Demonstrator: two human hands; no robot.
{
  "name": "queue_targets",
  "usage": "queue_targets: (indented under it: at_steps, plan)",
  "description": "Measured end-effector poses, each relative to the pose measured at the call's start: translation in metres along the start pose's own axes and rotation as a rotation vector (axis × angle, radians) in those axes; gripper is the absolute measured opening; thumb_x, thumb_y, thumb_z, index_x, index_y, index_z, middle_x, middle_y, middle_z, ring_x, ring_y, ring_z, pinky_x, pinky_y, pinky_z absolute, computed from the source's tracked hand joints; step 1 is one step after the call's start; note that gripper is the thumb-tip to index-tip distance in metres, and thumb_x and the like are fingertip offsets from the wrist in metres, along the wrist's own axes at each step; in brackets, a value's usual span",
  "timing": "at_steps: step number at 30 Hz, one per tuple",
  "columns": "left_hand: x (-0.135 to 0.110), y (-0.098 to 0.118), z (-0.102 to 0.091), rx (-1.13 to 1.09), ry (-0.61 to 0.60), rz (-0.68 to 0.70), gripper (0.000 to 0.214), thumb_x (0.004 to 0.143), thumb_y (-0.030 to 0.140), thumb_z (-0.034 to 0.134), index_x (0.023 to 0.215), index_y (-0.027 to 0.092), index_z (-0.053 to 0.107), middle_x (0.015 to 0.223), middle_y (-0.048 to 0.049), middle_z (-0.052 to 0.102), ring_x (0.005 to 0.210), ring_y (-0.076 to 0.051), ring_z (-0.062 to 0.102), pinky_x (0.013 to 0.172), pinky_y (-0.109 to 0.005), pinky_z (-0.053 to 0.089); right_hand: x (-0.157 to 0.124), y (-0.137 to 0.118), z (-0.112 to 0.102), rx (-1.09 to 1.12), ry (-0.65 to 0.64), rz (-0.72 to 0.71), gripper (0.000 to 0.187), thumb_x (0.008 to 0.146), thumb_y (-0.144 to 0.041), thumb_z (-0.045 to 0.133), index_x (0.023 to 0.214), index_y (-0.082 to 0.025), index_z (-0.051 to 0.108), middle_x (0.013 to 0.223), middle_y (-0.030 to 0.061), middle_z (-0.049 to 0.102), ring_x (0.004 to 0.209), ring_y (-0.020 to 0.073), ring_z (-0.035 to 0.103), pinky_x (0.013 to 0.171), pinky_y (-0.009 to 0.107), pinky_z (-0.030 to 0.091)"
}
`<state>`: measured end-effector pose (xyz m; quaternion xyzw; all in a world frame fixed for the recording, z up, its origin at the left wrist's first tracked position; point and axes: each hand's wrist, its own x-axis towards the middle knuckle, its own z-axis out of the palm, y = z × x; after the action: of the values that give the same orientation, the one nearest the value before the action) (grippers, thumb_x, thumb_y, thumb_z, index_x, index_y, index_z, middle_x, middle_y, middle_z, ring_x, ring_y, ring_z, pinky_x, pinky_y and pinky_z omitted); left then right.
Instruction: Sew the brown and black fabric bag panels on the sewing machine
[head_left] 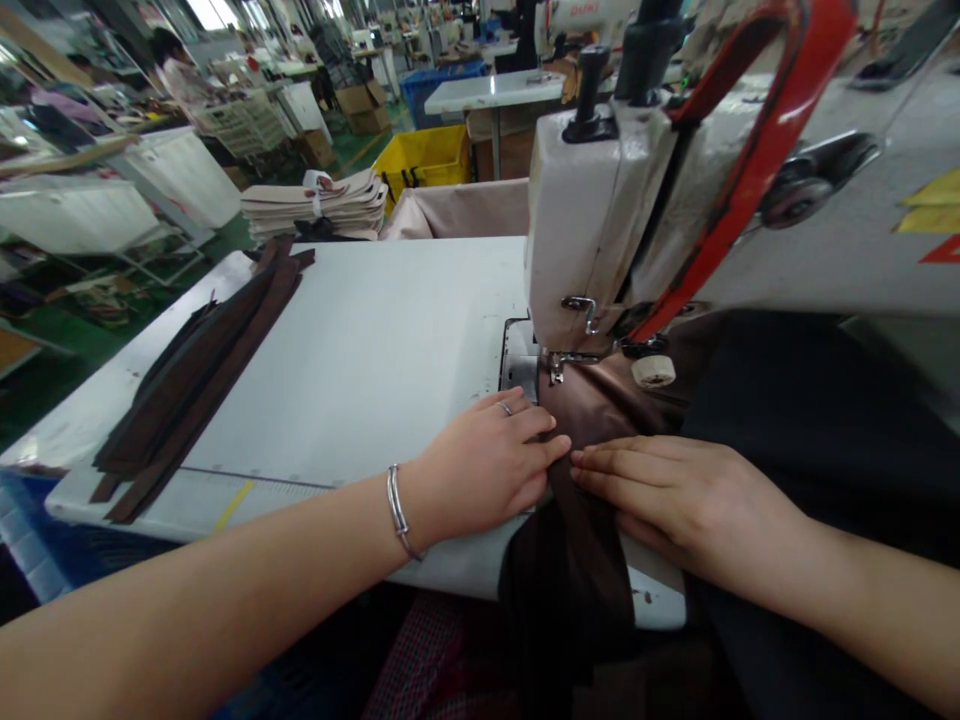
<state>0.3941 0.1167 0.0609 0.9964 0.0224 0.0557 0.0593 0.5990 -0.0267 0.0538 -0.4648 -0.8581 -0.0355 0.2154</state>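
A sewing machine (pixel 577 220) stands on a white table, its presser foot (pixel 556 372) just beyond my hands. From the needle area a dark brown fabric strip (pixel 581 530) runs toward me and hangs over the table's front edge. My left hand (pixel 502 455), with a ring and a bracelet, is closed at the strip's left edge, thumb and fingers against it. Stretched out and close together, the fingers of my right hand (pixel 667 490) lie on the strip's right side; that thumb is hidden. Shiny brown fabric (pixel 607 395) lies bunched beyond my fingertips, beside the foot.
Dark strips (pixel 210 370) lie piled on the left of the white table (pixel 397 330). Black fabric (pixel 810 400) covers the right side. Behind stand a tied stack of beige pieces (pixel 315 208) and a yellow crate (pixel 427 158). A person (pixel 180 75) sits far back left.
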Motion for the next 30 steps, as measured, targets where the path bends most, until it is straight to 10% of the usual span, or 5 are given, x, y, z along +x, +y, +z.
queue_targets:
  at_steps: [22, 27, 30]
  plan:
    - [0.021, -0.044, 0.003, 0.030, 0.002, -0.044, 0.035, 0.098, 0.025, 0.047, 0.132, 0.019, 0.056, 0.127, -0.0126, 0.058, 0.116, -0.027, 0.057, 0.098, -0.044, 0.050, 0.019, 0.060, 0.009, -0.105, -0.058, 0.042, 0.030, 0.091, -0.017, 0.057, 0.119, -0.021, 0.067, 0.123, 0.0049, 0.070, 0.109, 0.0221, 0.067, 0.086, 0.034, 0.057]
    - [-0.013, 0.032, -0.009, -0.299, 0.127, -0.616, 0.036, 0.096, 0.040, 0.052, 0.124, 0.017, 0.054, 0.117, -0.0107, 0.064, 0.109, -0.026, 0.060, 0.098, -0.045, 0.051, 0.022, 0.061, 0.011, -0.119, -0.042, 0.058, 0.032, 0.089, -0.016, 0.058, 0.119, -0.022, 0.068, 0.125, 0.0044, 0.069, 0.104, 0.0237, 0.069, 0.085, 0.038, 0.059]
    - [-0.030, 0.092, -0.011, -0.409, -0.096, -0.788, 0.071, 0.066, 0.062, 0.079, 0.114, 0.014, 0.057, 0.108, -0.0155, 0.065, 0.094, -0.034, 0.063, 0.082, -0.050, 0.055, 0.023, 0.059, 0.009, -0.105, -0.061, 0.052, 0.034, 0.088, -0.016, 0.058, 0.119, -0.022, 0.068, 0.126, 0.0047, 0.069, 0.103, 0.0247, 0.069, 0.085, 0.040, 0.059]
